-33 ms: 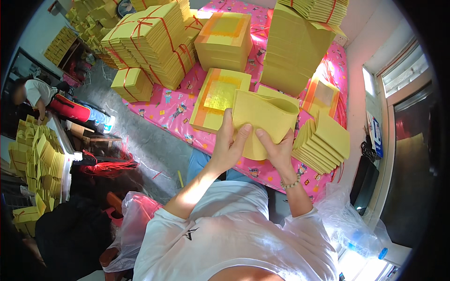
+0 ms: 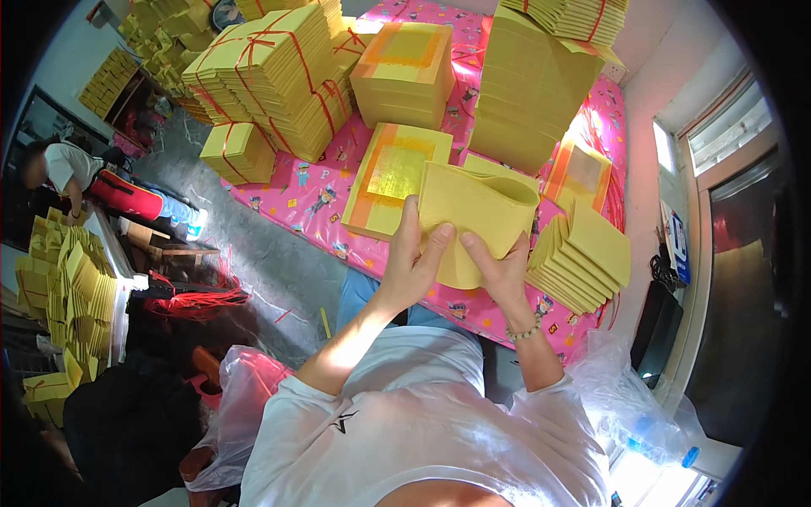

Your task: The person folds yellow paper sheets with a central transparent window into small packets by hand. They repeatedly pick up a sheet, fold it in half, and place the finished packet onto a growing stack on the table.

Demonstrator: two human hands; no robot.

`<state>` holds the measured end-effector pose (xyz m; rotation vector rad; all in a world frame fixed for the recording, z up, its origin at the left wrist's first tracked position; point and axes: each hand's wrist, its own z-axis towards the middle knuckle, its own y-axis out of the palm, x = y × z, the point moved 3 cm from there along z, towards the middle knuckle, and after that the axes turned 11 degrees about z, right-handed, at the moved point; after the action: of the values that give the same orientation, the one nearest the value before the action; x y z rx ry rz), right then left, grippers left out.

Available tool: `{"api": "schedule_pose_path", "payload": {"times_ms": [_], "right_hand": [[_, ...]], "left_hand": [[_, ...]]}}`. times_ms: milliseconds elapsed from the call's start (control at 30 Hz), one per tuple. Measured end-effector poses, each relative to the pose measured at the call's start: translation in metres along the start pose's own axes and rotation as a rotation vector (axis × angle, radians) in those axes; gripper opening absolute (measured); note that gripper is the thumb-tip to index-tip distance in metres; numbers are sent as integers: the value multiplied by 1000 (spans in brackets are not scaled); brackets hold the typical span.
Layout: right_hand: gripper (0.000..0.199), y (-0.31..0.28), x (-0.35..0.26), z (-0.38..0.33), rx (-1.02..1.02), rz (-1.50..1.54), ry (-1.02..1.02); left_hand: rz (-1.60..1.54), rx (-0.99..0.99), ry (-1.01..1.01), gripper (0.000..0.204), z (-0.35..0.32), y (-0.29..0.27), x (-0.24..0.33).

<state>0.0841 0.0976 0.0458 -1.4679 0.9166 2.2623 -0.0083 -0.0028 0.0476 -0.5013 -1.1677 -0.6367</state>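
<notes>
Over the near edge of the table, I hold a piece of yellow paper [image 2: 473, 211] bent over on itself, with a rounded loop at its right end. My left hand [image 2: 416, 264] closes on its left side, thumb on the near face. My right hand [image 2: 502, 275] grips the lower right part, its thumb also pressed on the near face; a bead bracelet circles that wrist. Fingers behind the paper are mostly hidden. Just beyond lies a low yellow stack with an orange-bordered top [image 2: 394, 176]. Right of my right hand leans a fanned pile of folded yellow paper [image 2: 583, 258].
A pink patterned cover [image 2: 308, 221] lies over the table. Tall yellow bundles tied with red string [image 2: 270, 80] and a big yellow stack [image 2: 528, 93] stand on it. At far left, another person [image 2: 110, 182] bends over a table of yellow paper. A plastic bag [image 2: 621, 393] lies at right.
</notes>
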Motion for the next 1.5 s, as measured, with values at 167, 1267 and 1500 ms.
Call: {"api": "schedule_pose_path", "payload": {"times_ms": [167, 1267, 1500], "right_hand": [[29, 1, -2, 1, 42, 14, 83], [27, -3, -8, -4, 28, -38, 122], [26, -6, -1, 2, 64, 25, 188]], "left_hand": [[-6, -2, -29, 33, 0, 1, 4], [-89, 61, -55, 34, -7, 1, 4], [-52, 63, -95, 34, -5, 0, -6]]}}
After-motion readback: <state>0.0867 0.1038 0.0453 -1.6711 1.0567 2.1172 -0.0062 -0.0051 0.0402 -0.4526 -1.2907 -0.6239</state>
